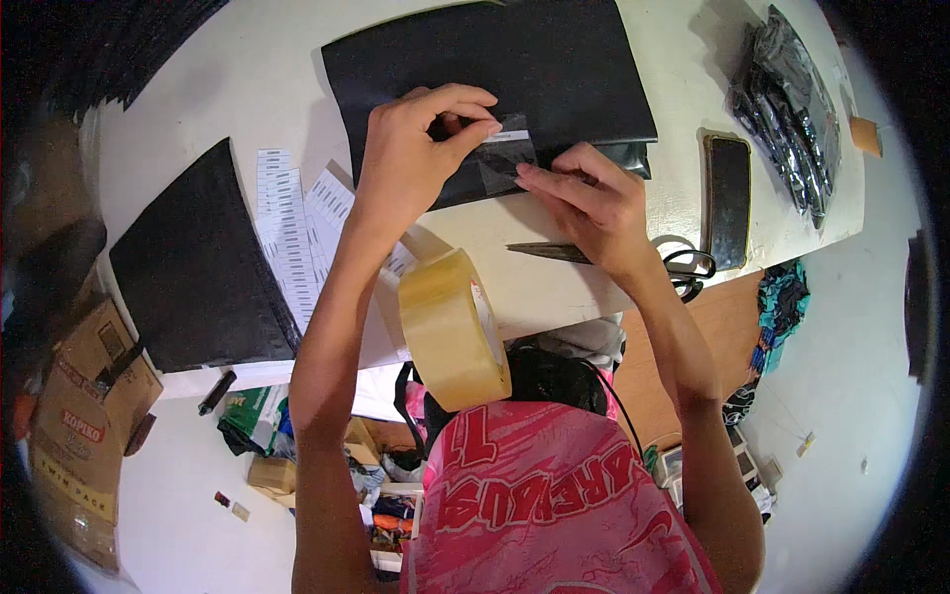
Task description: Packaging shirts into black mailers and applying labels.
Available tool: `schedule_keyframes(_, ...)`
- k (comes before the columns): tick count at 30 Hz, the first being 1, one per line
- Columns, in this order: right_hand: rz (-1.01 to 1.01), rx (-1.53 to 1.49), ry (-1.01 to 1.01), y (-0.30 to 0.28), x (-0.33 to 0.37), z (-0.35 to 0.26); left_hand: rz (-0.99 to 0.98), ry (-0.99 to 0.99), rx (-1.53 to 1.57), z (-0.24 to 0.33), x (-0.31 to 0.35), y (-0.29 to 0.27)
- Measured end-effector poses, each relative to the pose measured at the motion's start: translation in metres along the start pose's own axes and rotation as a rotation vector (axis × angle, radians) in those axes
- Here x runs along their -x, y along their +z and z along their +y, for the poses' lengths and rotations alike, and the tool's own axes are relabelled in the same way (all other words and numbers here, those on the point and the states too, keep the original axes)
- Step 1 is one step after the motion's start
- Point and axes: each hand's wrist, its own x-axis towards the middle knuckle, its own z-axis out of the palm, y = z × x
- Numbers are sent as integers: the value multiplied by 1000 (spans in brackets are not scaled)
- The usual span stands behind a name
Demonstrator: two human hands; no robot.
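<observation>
A flat black plastic package [485, 64] lies on the table with a small white label strip [510, 136] near its front edge. A short piece of clear tape [507, 163] lies across the label and the package. My left hand [421, 139] pinches the tape's upper left side between thumb and fingers. My right hand [599, 203] is closed at the tape's lower right corner, its fingertips touching it. Scissors [690, 272] lie partly hidden under my right wrist, blades pointing left. Close in front of me, a large roll of clear tape [445, 327] stands on its side.
Sheets of small printed labels [282, 228] lie left of my left forearm, beside another black package [203, 277]. A phone [727, 203] and a pile of shiny black plastic bags [787, 119] are on the right. A cardboard box [84, 436] stands at the far left.
</observation>
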Motion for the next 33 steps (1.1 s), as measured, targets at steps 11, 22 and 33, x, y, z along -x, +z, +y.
schedule_keyframes(11,5,-2,8,1,2,0,-21,-13,-2,4,4,-2)
schedule_keyframes(22,-34,-10,25,0,0,-3,40,80,-53,-4,5,3)
schedule_keyframes(33,-14,-7,31,4,1,-2,74,107,-112,-3,7,3)
